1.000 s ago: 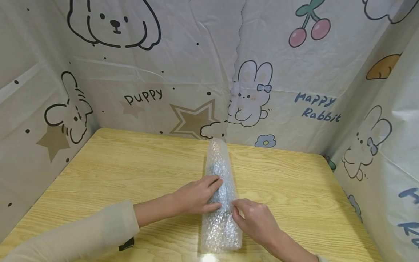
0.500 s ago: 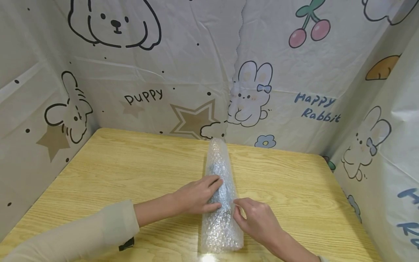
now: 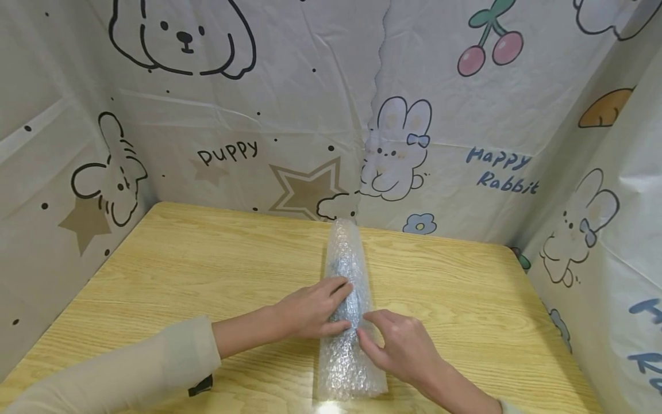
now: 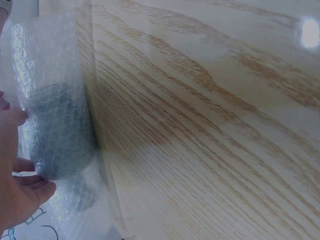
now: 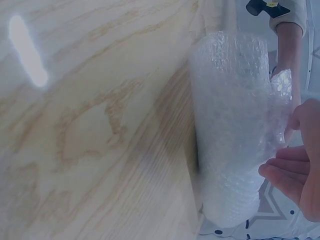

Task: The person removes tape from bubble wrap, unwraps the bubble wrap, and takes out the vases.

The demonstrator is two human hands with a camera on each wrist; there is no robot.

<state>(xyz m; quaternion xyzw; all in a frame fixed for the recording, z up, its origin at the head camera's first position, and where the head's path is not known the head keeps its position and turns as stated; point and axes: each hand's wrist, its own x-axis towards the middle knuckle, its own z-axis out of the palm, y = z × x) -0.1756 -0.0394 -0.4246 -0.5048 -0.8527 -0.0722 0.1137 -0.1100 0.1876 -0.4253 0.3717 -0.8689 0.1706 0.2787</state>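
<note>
A long roll of clear bubble wrap lies lengthwise on the table, with a dark bluish object showing through its layers. My left hand rests across the top of the roll from the left, thumb apart from the fingers. From the right, my right hand has its bent fingers and thumb at the wrap's loose edge. In the right wrist view this edge stands up as a flap beside the right thumb. The wrapped object's exact kind is hidden.
The wood-grain table runs up to a cartoon-printed cloth at the back and both sides. A small black thing is under the left sleeve. Glare shows on the table's front edge.
My right thumb and index finger have shifted slightly left onto the wrap and spread apart. The wrap's near right corner has moved a little to the right. My left hand stays put.
</note>
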